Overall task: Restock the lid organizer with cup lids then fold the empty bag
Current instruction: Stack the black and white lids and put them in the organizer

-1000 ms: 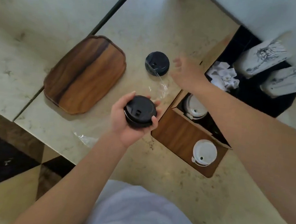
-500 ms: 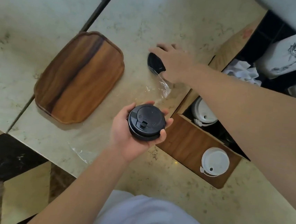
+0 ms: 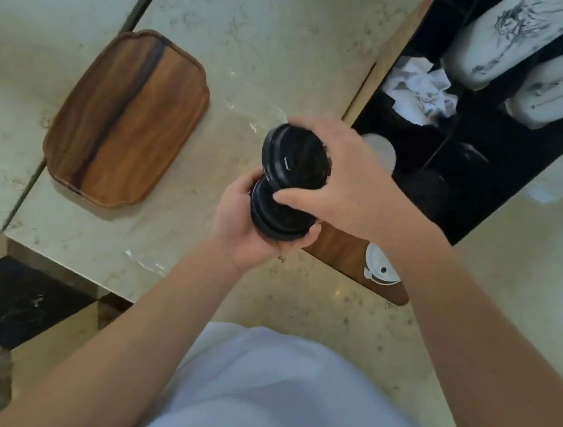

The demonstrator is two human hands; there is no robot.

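My left hand (image 3: 243, 225) cups a stack of black cup lids (image 3: 278, 218) from below, over the counter's front edge. My right hand (image 3: 348, 185) grips a second bunch of black lids (image 3: 295, 158), tilted, just above and touching the left-hand stack. The wooden lid organizer (image 3: 341, 253) stands to the right, with a white lid (image 3: 381, 269) in its near slot and another white lid (image 3: 380, 150) farther back, partly hidden by my right hand. The clear plastic bag (image 3: 144, 262) lies flat on the counter, hard to make out.
A wooden tray (image 3: 127, 117) lies on the marble counter (image 3: 255, 38) to the left. Behind the organizer a black compartment box (image 3: 482, 184) holds crumpled white paper (image 3: 422, 91) and printed white cup stacks (image 3: 503, 38). The floor shows at lower left.
My right hand picked the black lids up off the counter and brought them back toward me, onto the stack in my left hand. The camera moved in closer.
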